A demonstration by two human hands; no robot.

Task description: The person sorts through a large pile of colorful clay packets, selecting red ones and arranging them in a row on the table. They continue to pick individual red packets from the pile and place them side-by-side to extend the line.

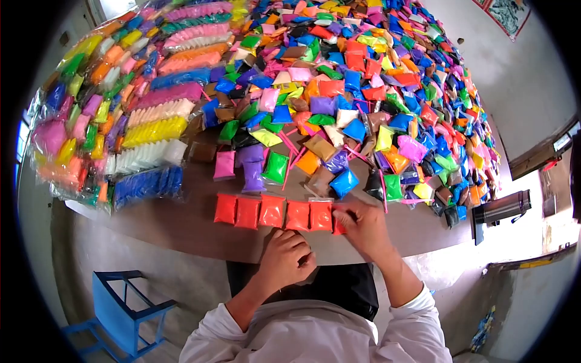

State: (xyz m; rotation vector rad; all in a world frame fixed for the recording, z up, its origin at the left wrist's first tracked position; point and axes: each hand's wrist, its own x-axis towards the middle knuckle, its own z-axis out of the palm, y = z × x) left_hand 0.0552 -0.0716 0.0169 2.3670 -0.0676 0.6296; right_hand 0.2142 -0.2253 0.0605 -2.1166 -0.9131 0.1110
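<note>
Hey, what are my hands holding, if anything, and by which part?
Your right hand has fingers at the top of the rightmost lined-up red packet; gripping or just touching, I can't tell. Your left hand shows nothing held.

Left hand (287, 257) loosely curled, right hand (363, 228) farther forward, both wrists (264, 281) bare

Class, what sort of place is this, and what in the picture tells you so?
Probably a small packing or sorting workshop. A huge heap of loose coloured packets covers much of the table, same-coloured packets lie in rows beside it, and the right hand touches a line of red packets.
</note>
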